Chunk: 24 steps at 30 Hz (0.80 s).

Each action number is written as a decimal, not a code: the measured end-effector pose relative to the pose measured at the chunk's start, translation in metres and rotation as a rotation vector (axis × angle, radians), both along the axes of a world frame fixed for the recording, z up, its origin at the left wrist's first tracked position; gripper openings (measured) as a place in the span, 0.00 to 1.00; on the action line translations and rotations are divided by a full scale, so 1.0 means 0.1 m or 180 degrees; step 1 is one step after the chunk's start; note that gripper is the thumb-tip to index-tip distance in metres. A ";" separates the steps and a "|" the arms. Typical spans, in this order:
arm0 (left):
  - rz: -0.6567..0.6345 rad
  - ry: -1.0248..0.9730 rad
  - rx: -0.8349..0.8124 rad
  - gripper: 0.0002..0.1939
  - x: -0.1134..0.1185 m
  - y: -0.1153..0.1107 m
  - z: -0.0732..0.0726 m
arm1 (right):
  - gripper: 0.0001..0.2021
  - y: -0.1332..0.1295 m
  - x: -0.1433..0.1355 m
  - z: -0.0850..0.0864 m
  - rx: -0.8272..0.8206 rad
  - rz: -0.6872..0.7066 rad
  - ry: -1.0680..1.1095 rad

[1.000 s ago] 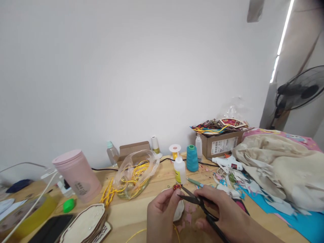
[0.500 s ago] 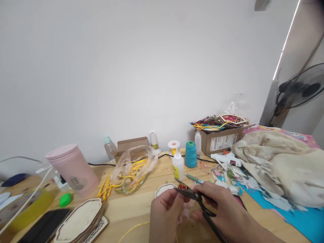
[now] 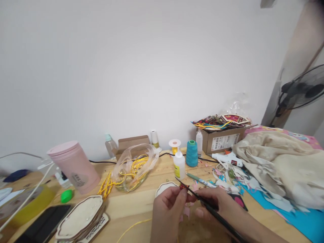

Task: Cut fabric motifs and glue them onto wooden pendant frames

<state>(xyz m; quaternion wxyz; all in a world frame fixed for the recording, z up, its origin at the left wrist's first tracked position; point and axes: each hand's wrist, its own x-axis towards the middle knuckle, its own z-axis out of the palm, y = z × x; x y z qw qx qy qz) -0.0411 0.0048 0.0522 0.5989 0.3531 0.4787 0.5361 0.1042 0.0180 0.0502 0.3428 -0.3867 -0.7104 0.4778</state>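
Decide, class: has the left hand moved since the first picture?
Yes, slightly to the right: judged against the standing yellow-labelled bottle, the left hand now sits further right.

Most of the view is filled by a plain, pale grey-white wall, along whose foot the back edge of a light wooden tabletop is set. Visible grain is shown across the boards. The wall is lit softly, with a brighter patch near its middle and dimmer tones toward the sides. High at the right, a small grey fixture is cut off by the upper edge. Beyond the wall's right end, a dark fan is partly cropped, backed by a slanting brown strip.
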 end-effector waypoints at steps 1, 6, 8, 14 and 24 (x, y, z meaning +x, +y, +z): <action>0.0004 -0.0002 0.0012 0.09 0.00 0.00 0.00 | 0.14 0.01 0.00 0.00 -0.0100 0.0079 0.0097; -0.0075 0.0074 -0.0003 0.11 0.01 -0.01 -0.01 | 0.20 0.03 0.01 0.01 -0.0148 0.0284 0.0159; -0.0067 0.0088 -0.0022 0.12 0.01 -0.01 -0.01 | 0.23 0.03 0.01 0.02 -0.0133 0.0283 0.0080; -0.0102 0.0079 0.0060 0.11 0.01 -0.03 0.02 | 0.23 0.02 0.01 -0.02 -0.0022 0.0236 -0.0042; -0.0033 -0.0094 0.0090 0.11 0.02 0.00 -0.01 | 0.17 0.00 -0.02 -0.04 0.0037 0.0155 -0.0004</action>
